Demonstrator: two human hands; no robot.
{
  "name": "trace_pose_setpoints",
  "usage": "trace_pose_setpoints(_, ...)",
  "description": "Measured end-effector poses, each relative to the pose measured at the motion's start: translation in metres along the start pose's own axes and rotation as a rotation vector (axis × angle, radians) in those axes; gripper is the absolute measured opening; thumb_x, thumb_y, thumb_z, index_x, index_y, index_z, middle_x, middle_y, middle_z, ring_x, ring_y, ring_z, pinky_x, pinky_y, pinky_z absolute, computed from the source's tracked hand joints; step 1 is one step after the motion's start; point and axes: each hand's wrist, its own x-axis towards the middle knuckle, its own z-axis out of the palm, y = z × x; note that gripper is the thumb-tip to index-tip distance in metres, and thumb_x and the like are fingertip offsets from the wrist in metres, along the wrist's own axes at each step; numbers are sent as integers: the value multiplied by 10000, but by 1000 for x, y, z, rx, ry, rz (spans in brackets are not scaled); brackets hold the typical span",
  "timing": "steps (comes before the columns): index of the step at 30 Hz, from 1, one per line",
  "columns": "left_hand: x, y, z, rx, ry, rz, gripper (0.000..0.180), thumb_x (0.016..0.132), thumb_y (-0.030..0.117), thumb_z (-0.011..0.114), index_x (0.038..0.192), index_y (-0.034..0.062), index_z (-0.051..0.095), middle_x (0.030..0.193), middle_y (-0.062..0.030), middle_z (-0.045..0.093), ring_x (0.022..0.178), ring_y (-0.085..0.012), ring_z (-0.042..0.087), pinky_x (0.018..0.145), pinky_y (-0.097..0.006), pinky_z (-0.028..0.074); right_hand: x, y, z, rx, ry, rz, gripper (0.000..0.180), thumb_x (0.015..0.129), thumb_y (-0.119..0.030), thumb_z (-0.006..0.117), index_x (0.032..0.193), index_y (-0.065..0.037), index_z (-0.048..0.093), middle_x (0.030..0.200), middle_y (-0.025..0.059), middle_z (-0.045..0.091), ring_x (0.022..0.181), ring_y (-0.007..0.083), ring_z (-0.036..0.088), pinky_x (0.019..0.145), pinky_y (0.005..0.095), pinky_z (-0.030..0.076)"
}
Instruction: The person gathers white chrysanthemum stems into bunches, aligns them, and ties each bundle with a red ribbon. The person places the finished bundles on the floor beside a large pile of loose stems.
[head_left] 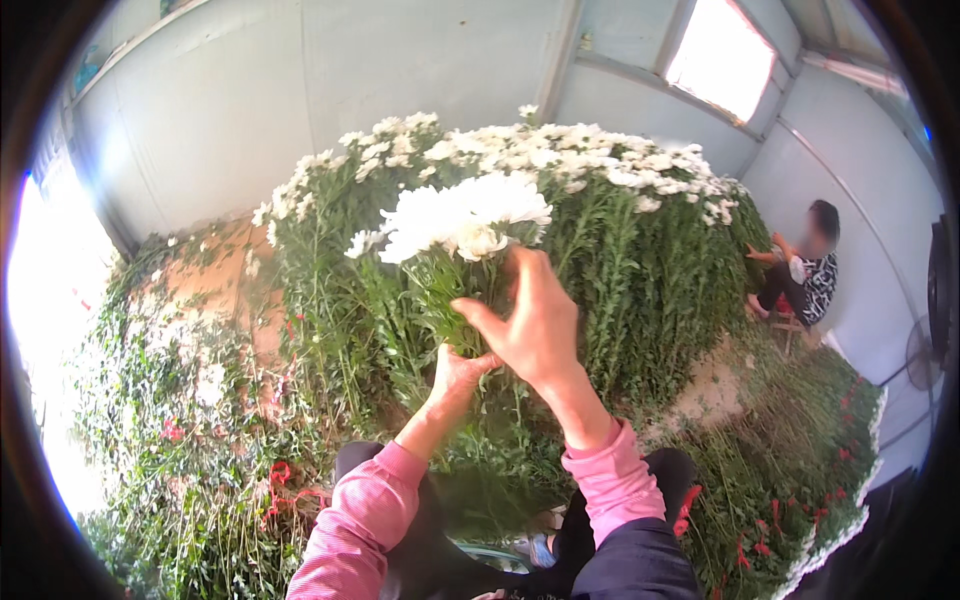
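Observation:
A bunch of white chrysanthemums [465, 215] stands upright in front of me, its blossoms bright and close together. My left hand [462, 378] is closed round its green, leafy stems below the heads; the stems partly hide those fingers. Higher up, my right hand [540, 325] is at the bunch's right side, thumb and fingers spread apart. Its fingertips are by the lowest blossoms, partly hidden behind them. Just beyond the bunch rises a large stack of white chrysanthemums [620, 165] with long stems hanging down.
Loose stems and leaves [200, 490] litter the floor at left, with red ribbons [280, 475] among them. More cut stems [790, 470] are heaped at right. A person [810, 265] sits on a low stool by the stack's far right. A fan [925, 350] stands near the right wall.

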Motion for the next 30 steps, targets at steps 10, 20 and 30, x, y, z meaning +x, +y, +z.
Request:
trace_pose_setpoints(10,-37,5,51,75,-189,317,327,751,-26,753,1055,-46,634,974,-63,693,807,-137,652,706,-292,544,-24,-11,-68,488,109,219,374,847,18,684,1196,-6,552,1002,99,684,797,165,681,682,295,546)
trace_pose_setpoints(20,-89,108,124,1213,-756,1288,520,732,241,848,1132,12,608,857,-157,677,771,-327,698,639,-401,575,-58,-14,-183,1330,124,67,580,826,-202,771,1312,-20,511,1252,94,609,1209,240,566,1055,398,458)
trace_pose_setpoints(30,-191,131,156,1748,-818,482,467,693,179,824,1099,28,650,938,-172,696,893,-329,680,765,-416,522,-151,-9,-166,2096,478,271,787,755,-434,829,1388,-173,442,1146,16,633,1159,282,589,1106,495,408)
